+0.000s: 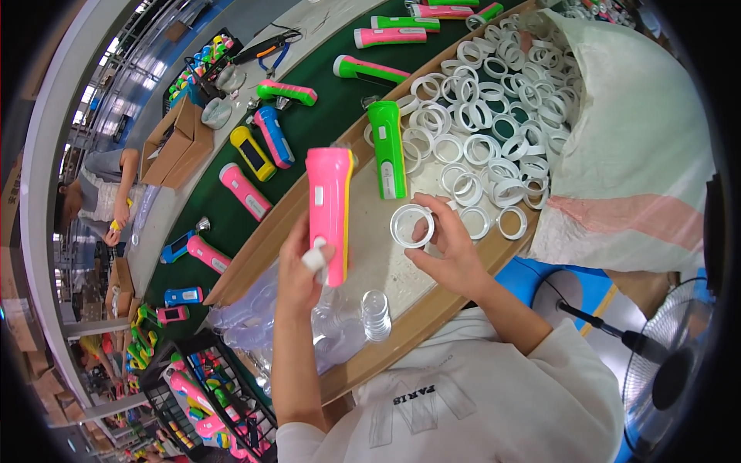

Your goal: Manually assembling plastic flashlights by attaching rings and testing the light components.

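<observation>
pink-and-yellow plastic torch body (329, 207) is held upright above the shallow wooden tray (401, 324), near its left rim; the left hand (302, 272) is closed around its lower end, one finger wrapped in white tape. white plastic ring with a clear lens (411, 225) is pinched between thumb and fingers of the right hand (451, 248), just beside the torch body and not touching it. both hands are kept over the bare strip of tray floor between the near rim and the ring heap; open room is limited to that strip.

a green plastic torch body (387, 148) is laid on the tray just beyond the hands, its far end over the left rim. a heap of loose white rings (494, 131) fills the far part of the tray, partly under the mouth of a white woven sack (641, 154) at the right. a short stack of clear round lenses (376, 312) stands by the near rim, beside a clear plastic bag (255, 316) draped over the tray's corner.

assorted coloured torches (262, 154) are spread along the dark green belt (324, 123) left of the tray. a black wire crate (201, 401) holding more torches is seen at lower left; a standing fan (664, 370) at lower right.
</observation>
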`<state>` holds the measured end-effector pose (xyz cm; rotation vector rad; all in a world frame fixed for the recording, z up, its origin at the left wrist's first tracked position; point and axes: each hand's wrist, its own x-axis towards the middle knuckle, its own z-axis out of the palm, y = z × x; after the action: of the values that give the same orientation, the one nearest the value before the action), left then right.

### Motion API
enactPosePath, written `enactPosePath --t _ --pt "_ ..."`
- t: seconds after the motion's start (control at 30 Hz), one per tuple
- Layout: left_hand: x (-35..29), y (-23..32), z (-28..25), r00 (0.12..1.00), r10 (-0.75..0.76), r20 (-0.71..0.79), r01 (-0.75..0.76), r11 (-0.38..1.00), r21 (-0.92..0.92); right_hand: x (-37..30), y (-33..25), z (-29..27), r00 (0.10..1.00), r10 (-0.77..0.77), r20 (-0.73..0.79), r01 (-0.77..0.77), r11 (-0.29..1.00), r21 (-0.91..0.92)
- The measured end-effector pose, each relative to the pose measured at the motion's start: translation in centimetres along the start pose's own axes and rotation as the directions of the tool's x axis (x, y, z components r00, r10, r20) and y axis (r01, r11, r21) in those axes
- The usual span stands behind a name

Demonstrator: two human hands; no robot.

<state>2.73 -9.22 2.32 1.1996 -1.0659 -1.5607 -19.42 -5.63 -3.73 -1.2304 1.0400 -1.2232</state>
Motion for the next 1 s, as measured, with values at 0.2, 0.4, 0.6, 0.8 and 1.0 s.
enactPosePath --t 0.2,0.4,0.6,0.8,1.0 --pt "-8.0 1.9 -2.6 0.977 -0.123 0.172 0.12 0.992 0.029 0.7 0.1 2.2 0.998 -0.058 -0.013 0.057 0.998 -0.034" --pt "-10.7 1.1 -4.5 0.958 -0.2 0.207 0.207 0.978 -0.012 -0.5 -1.2 2.8 0.987 -0.073 0.142 0.082 0.995 -0.059" --pt "-12.5 1.4 -5.3 0.964 -0.242 0.112 0.236 0.97 0.063 -1.2 -1.7 2.5 0.952 -0.206 0.226 0.243 0.959 -0.148" --pt "-13.4 3.9 -3.2 0.983 0.048 0.177 -0.174 0.544 0.821 -1.9 -5.0 3.2 0.787 -0.284 0.547 0.567 0.682 -0.461" --pt "-14.6 3.5 -4.5 0.945 -0.002 0.328 -0.248 0.649 0.719 -1.8 -6.6 1.8 0.661 -0.291 0.692 0.601 0.757 -0.255"
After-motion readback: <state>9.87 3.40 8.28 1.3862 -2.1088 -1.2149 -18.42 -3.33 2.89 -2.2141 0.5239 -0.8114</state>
